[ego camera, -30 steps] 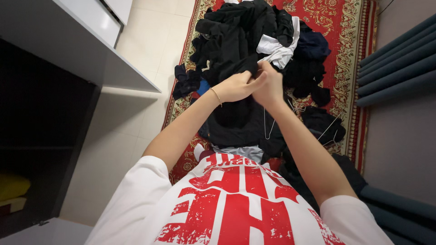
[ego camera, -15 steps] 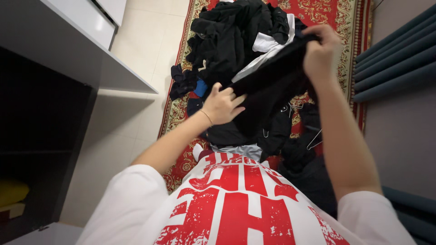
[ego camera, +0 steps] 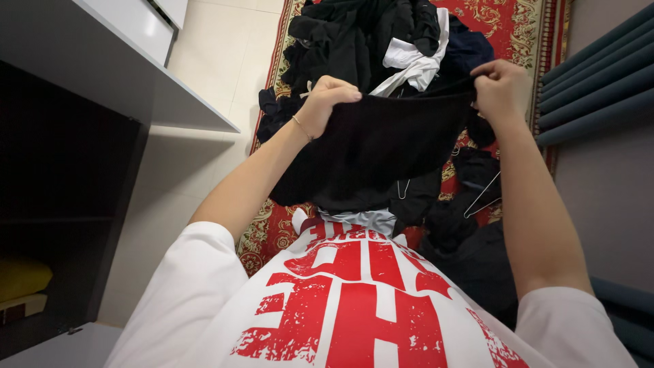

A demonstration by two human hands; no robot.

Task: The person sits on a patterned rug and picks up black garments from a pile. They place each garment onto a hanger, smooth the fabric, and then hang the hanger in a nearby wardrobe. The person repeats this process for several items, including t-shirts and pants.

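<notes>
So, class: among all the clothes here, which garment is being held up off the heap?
The black garment, stretched between the left hand and right hand by its top edge. The other clothes lie heaped on the red rug.

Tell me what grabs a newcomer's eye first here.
A black garment stretched wide at centre, its top edge pinched by the left hand and the right hand. Behind it, a heap of dark clothes with a white piece lies on a red patterned rug.
</notes>
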